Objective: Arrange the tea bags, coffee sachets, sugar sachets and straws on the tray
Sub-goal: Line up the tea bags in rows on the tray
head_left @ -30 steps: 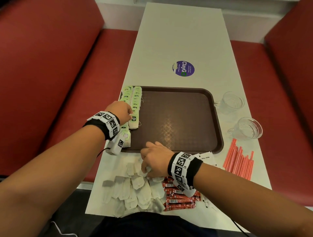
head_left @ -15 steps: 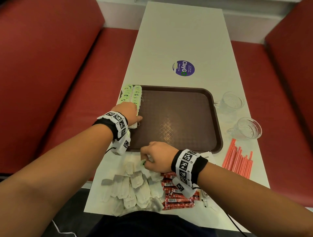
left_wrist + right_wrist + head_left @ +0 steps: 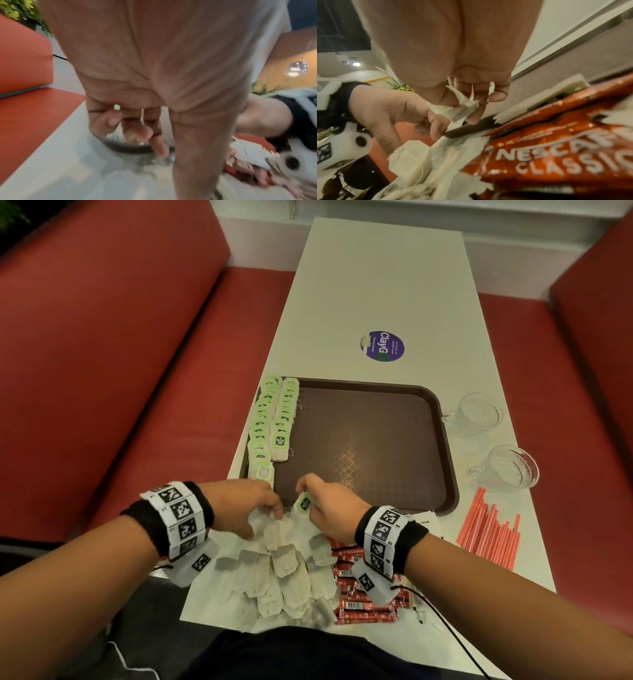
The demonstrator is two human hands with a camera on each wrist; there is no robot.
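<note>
Nearest the person, a loose pile of tea bags [image 3: 284, 577] lies on the desk [image 3: 376, 285] at its front edge, with the red coffee sachets [image 3: 363, 587] heaped just beside it on the right, all within easy reach of both hands. Above the pile the right hand [image 3: 329, 508] pinches one tea bag [image 3: 303, 503] between thumb and fingers, its green tag turned up (probably so it matches the tags already laid out). The left hand [image 3: 246, 505] sits just beside it over the pile, fingers curled down towards the bags; whether its grip has hold of one I cannot tell, since the left wrist view is blurred and shows nothing clearly between the fingers.

Just beyond the hands lies the brown tray [image 3: 445, 474]. Two overlapped rows of tea bags [image 3: 274, 419] run along its left edge, tags up, which leaves most of the tray floor bare for the other items. The shorter inner row looks like the place for the held bag.

To the right, the red straws [image 3: 489, 529] lie off the tray, and further back stand two glass cups [image 3: 489, 440]. Sugar sachets are not clearly distinguishable.
</note>
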